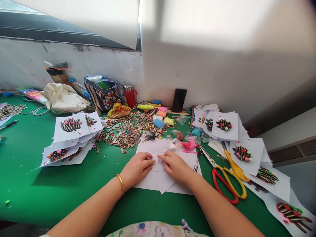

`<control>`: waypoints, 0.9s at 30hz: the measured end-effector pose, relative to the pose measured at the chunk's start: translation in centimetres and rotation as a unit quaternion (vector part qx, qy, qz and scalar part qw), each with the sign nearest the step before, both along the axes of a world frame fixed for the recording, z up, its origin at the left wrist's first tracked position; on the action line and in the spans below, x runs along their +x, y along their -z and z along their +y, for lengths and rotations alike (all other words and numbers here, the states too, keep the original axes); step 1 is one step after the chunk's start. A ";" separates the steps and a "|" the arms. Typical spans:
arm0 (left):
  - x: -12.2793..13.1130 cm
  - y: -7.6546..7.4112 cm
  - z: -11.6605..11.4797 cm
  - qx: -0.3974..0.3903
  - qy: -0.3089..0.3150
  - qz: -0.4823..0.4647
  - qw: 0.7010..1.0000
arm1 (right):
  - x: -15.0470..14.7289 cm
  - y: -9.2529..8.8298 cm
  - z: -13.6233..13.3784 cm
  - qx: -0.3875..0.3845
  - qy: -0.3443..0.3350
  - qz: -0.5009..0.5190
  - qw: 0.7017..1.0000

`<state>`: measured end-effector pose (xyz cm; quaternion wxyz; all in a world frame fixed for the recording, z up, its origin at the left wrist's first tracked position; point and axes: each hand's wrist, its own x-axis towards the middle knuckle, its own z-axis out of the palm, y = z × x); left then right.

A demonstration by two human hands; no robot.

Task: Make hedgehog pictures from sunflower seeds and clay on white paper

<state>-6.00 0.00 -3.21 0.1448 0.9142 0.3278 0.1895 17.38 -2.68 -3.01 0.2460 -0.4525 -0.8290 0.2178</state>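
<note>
Both hands meet over small white paper sheets (164, 182) lying on a larger white sheet. My left hand (138, 168), with a gold bangle at the wrist, has its thumb and fingers drawn together at a small white lump (155, 161). What the lump is made of, I cannot tell. My right hand (177, 166) is curled on the paper, its index fingertip close to that lump; its other fingers are partly hidden. Dark lines are visible on the paper between the hands. Just beyond lie opened pink clay (189, 144) and a black pen (197, 159).
A heap of sunflower seeds (128, 131) spreads behind the hands, with coloured clay packs (158, 123) beside it. Scissors (222, 174) lie at right. Seed-decorated cards (71, 128) are stacked on both sides. A phone (179, 100) leans on the wall near a red flask (130, 96).
</note>
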 end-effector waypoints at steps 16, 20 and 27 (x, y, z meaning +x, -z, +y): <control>0.7 -0.9 -0.6 0.094 0.026 0.058 0.994 | 0.0 -0.1 0.0 0.002 0.005 0.011 1.000; 0.9 -1.1 -0.8 0.096 0.019 0.076 0.992 | 0.0 0.0 0.0 0.002 0.005 0.012 1.000; 1.3 -1.0 -1.0 0.097 0.004 0.066 0.993 | 0.1 0.3 0.1 -0.002 0.002 0.015 1.000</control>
